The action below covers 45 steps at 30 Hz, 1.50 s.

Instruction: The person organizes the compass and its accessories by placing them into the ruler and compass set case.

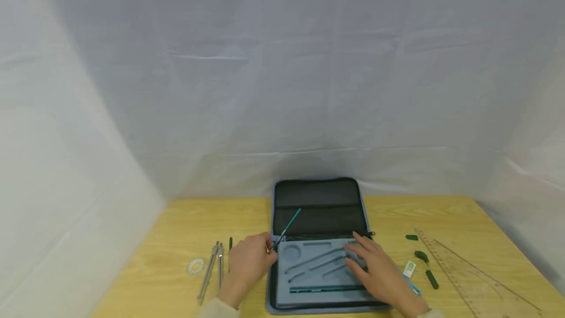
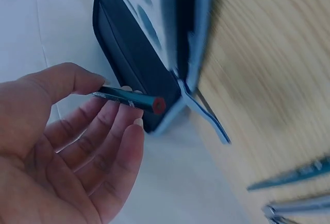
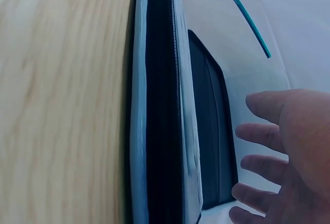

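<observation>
My left hand (image 1: 250,260) pinches a green pencil (image 1: 289,224) between thumb and fingers, at the left edge of the open zip case (image 1: 270,278). In the left wrist view the pencil (image 2: 131,99) shows its reddish end toward the camera. My right hand (image 1: 375,270), fingers spread, is over the right side of the grey moulded tray (image 1: 304,300) in the case; the right wrist view shows its fingers (image 3: 263,167) holding nothing. Another green pencil (image 1: 324,289) lies in the tray's front slot. Other recesses in the tray are bare, including a round one at the back left.
Left of the case lie a white ring (image 1: 195,266), metal compasses (image 1: 208,274) and a dark pencil (image 1: 230,243). To the right are a white eraser (image 1: 409,269), several dark green pieces (image 1: 432,279) and clear set squares (image 1: 478,278). The case's black lid (image 1: 318,205) leans up near the white sheet.
</observation>
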Motion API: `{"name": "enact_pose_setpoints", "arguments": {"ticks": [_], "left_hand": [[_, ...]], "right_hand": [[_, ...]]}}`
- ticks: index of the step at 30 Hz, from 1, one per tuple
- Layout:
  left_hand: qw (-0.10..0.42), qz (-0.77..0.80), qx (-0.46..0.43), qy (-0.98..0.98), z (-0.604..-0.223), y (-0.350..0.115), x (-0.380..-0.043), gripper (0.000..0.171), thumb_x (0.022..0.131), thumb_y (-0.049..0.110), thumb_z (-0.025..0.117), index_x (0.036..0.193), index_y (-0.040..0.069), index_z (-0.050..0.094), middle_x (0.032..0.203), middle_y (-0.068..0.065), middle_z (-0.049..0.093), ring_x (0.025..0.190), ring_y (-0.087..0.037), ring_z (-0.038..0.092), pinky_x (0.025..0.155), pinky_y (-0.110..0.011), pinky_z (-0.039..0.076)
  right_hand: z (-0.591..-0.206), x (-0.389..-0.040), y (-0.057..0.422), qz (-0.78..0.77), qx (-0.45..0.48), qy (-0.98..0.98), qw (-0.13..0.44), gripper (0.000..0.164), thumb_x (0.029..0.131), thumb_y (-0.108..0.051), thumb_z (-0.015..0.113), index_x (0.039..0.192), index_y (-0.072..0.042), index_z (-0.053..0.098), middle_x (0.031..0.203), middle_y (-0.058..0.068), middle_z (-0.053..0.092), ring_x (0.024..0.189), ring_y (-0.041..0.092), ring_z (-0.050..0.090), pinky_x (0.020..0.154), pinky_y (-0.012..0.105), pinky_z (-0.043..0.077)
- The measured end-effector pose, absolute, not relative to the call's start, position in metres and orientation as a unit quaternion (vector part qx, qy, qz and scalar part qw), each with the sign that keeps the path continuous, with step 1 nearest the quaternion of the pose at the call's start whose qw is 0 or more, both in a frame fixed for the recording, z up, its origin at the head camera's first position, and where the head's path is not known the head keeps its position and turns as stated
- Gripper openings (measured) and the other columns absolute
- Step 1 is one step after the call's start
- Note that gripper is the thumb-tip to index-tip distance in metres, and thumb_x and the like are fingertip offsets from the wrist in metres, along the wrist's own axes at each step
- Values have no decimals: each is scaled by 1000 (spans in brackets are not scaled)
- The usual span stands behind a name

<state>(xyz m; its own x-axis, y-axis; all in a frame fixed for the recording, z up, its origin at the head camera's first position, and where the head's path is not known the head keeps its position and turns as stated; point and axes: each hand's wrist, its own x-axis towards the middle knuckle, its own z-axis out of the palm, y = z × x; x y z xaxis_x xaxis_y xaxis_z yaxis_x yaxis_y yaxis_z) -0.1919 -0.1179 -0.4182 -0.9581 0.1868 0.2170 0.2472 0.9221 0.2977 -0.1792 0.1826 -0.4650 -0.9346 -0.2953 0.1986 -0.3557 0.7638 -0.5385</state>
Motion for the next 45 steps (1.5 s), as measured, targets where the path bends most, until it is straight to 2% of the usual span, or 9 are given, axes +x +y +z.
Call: {"name": "enact_pose_setpoints", "arguments": {"ticks": [7, 14, 23, 28, 35, 45], "left_hand": [[102, -137, -177, -969, -418, -94, -190, 16, 78, 20, 71, 73, 21, 56, 58, 10, 45, 46, -10, 39, 38, -30, 31], [53, -130, -217, -966, -420, -74, -186, 9, 76, 21, 74, 76, 22, 64, 63, 12, 53, 50, -7, 43, 42, -30, 35], [80, -94, -268, -956, -429, -59, -176, 9, 71, 21, 74, 73, 24, 65, 67, 11, 57, 57, -9, 51, 43, -30, 37], [70, -101, -294, -948, -435, -54, -172, 11, 70, 18, 73, 70, 25, 64, 67, 13, 59, 55, -8, 50, 43, -29, 37], [35, -127, -312, -941, -441, -50, -168, 15, 70, 15, 73, 64, 26, 65, 64, 15, 57, 49, -6, 44, 41, -29, 35], [18, -132, -323, -937, -443, -52, -165, 10, 76, 22, 78, 70, 27, 72, 70, 18, 60, 55, -3, 51, 44, -26, 39]], "right_hand": [[-464, -176, 201, 287, 134, -946, 69, 38, 95, -33, 59, 127, -14, 61, 144, 18, 41, 128, 41, 40, 96, 58, 38], [-467, -175, 216, 289, 117, -948, 67, 40, 95, -32, 58, 129, -10, 60, 142, 24, 40, 125, 44, 42, 94, 58, 39], [-467, -168, 224, 287, 98, -950, 69, 41, 96, -34, 58, 128, -8, 60, 142, 26, 40, 124, 46, 41, 92, 60, 39], [-467, -166, 227, 292, 102, -948, 75, 41, 96, -34, 57, 127, -8, 61, 141, 27, 40, 124, 47, 42, 92, 61, 38], [-470, -163, 232, 311, 104, -943, 64, 41, 96, -36, 57, 127, -9, 61, 142, 28, 38, 124, 47, 41, 93, 60, 39], [-474, -159, 232, 319, 92, -943, 39, 42, 96, -38, 56, 127, -10, 60, 142, 28, 37, 125, 48, 40, 93, 60, 38]]}}
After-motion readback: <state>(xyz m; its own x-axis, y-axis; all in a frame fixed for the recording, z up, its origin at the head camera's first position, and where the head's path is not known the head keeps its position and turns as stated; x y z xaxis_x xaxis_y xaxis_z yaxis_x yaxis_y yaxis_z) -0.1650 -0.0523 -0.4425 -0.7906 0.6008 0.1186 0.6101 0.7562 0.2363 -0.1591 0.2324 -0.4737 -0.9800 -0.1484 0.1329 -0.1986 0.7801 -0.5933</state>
